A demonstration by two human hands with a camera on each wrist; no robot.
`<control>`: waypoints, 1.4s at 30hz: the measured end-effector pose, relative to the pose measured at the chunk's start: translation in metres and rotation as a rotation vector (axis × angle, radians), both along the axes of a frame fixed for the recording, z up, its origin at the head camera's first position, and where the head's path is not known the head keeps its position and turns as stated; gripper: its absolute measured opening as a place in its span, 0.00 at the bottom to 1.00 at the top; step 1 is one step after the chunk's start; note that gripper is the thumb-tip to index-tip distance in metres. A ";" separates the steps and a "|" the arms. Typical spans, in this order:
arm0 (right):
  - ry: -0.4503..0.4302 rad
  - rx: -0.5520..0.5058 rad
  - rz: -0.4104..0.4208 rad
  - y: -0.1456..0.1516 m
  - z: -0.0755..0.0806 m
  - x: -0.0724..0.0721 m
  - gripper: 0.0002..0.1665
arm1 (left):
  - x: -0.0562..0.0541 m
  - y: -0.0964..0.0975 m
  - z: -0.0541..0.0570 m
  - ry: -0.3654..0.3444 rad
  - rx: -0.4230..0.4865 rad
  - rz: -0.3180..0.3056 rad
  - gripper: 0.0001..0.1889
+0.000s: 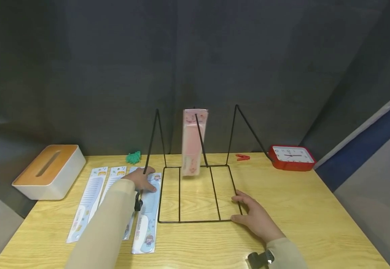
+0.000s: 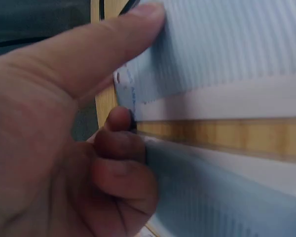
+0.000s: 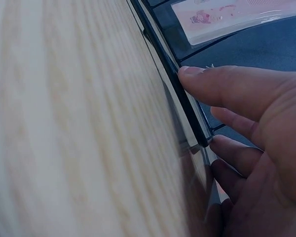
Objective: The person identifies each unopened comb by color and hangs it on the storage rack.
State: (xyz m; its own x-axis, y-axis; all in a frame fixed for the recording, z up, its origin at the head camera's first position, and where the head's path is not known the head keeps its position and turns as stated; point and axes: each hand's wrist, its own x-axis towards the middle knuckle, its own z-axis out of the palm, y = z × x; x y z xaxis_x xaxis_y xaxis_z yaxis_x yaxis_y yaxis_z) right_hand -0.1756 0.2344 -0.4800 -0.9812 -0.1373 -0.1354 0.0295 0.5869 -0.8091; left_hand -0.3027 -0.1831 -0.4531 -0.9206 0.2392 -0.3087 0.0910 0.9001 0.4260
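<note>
My left hand (image 1: 141,180) is over the tops of packaged blue combs, its thumb lying across the rightmost comb pack (image 1: 147,216) and its other fingers bent at the pack's upper end. In the left wrist view, bare wood shows between that pack (image 2: 227,54) and its neighbour (image 2: 197,192). A black wire display rack (image 1: 199,221) stands at the middle, and a packaged pink comb (image 1: 191,145) hangs from its central hook. With fingers spread, my right hand (image 1: 257,218) touches the rack's near right corner; the thumb meets the front rod (image 3: 172,81).
More blue comb packs (image 1: 88,201) lie at the left, partly under my left sleeve. Behind them are a white tissue box with a wooden lid (image 1: 51,172) and a green tangle of string (image 1: 133,157). A red clip (image 1: 242,157) and red clock (image 1: 294,158) sit at the back right.
</note>
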 end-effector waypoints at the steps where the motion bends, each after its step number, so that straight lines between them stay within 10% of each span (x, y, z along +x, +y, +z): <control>1: -0.001 -0.008 -0.002 0.000 0.000 0.000 0.35 | -0.002 0.000 -0.001 -0.007 0.000 -0.005 0.43; 9: 0.013 -0.019 -0.002 -0.001 -0.002 -0.001 0.34 | -0.018 -0.002 -0.002 -0.074 0.026 0.019 0.44; 17: 0.022 -0.007 0.007 0.000 0.001 0.000 0.34 | -0.015 0.001 -0.002 0.059 0.007 0.010 0.39; 25: 0.022 -0.010 0.003 0.002 0.000 -0.002 0.34 | 0.004 0.002 0.000 0.167 0.161 0.031 0.49; 33: 0.033 -0.005 0.010 0.001 -0.002 -0.004 0.32 | 0.029 0.000 -0.003 0.325 0.326 0.183 0.15; 42: 0.032 -0.005 -0.002 0.001 -0.001 -0.004 0.30 | 0.068 0.004 0.015 0.384 0.584 0.263 0.10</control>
State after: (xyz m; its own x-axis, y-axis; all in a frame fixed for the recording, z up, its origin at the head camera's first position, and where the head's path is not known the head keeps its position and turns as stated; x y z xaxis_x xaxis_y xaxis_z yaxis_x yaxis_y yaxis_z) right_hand -0.1800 0.2356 -0.4808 -0.9853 -0.1362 -0.1029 0.0043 0.5830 -0.8125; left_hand -0.2346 -0.1786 -0.4377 -0.9875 0.0230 0.1558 0.1426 0.5500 0.8229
